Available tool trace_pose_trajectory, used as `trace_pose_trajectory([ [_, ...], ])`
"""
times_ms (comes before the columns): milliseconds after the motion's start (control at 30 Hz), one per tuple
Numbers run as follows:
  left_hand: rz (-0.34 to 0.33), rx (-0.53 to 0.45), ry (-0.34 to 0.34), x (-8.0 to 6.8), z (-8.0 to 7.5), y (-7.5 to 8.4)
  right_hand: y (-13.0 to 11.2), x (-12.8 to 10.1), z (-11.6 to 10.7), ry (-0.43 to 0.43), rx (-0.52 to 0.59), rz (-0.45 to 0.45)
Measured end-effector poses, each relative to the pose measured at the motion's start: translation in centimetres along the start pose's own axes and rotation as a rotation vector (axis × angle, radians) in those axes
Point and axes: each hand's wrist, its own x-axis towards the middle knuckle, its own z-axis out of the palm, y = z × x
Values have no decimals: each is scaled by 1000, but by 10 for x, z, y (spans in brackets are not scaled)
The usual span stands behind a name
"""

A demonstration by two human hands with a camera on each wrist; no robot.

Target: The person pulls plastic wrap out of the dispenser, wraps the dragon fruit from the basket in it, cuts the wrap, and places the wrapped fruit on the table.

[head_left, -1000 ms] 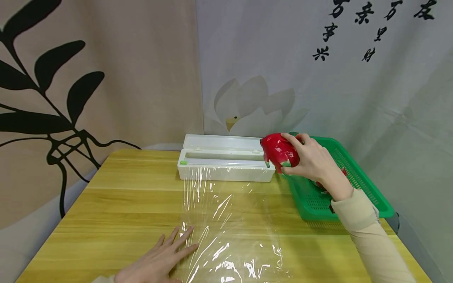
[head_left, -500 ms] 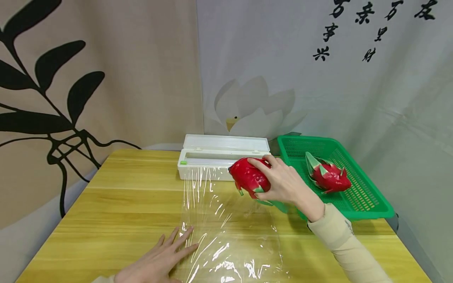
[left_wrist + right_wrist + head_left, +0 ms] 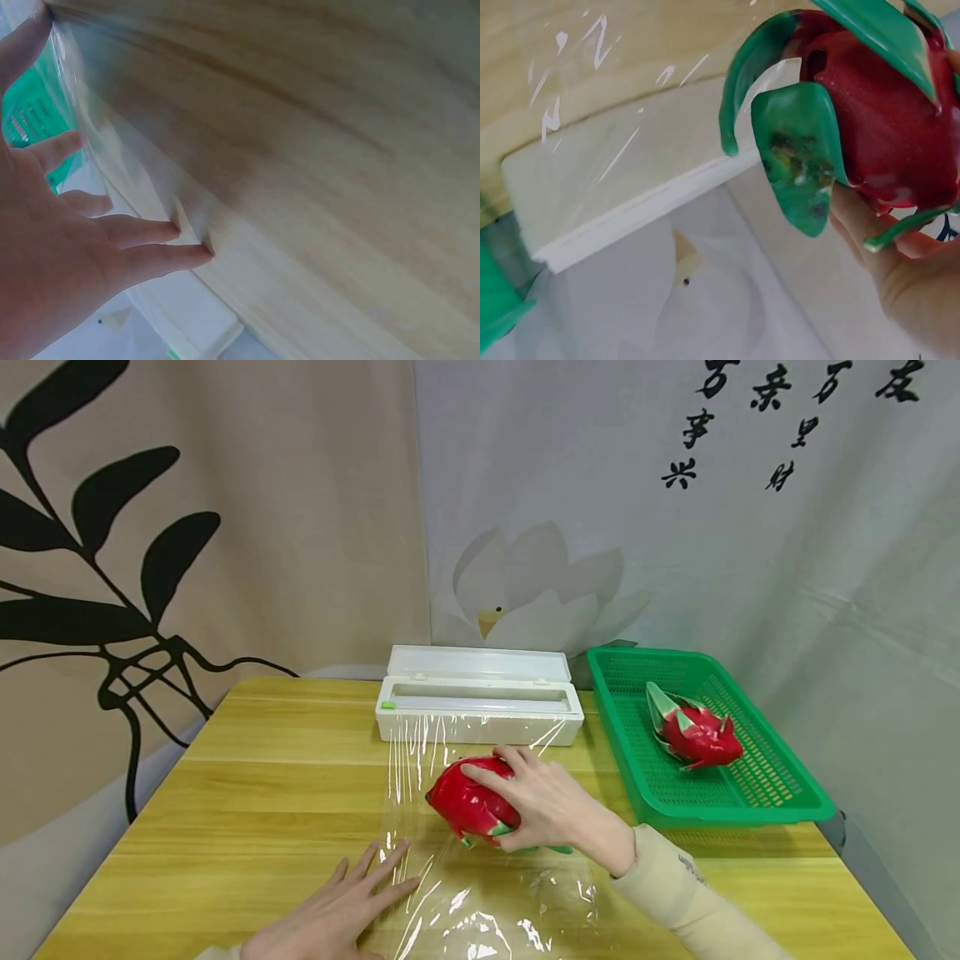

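While your right hand is gripping the dragon fruit over the middle of the cling film, your left hand is resting with its fingers spread wide on the film's left edge, toward the near end. Your right hand is the nearer one, its fingers and thumb curling round the fruit from the film's right side; your left is gripping nothing and lying apart from the fruit, to its near left. The fruit's long axis is running across the film rather than along it, the dark tip pointing to the film's left edge and the green leaves trailing toward its right edge, slightly nearer you. Whether the fruit is touching the film, you cannot be telling from these views. At the film's far end, the white box is standing with its lid raised; right of the film, the green basket is holding a second dragon fruit.
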Motion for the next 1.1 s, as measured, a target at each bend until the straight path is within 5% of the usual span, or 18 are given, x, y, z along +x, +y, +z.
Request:
trace_pose_trajectory([
  [667, -4, -8, -17, 3, 0, -1, -28, 0, 23, -194, -75, -43],
  [1100, 7, 1, 5, 1, 1, 0, -32, -7, 30, -250, 27, 27],
])
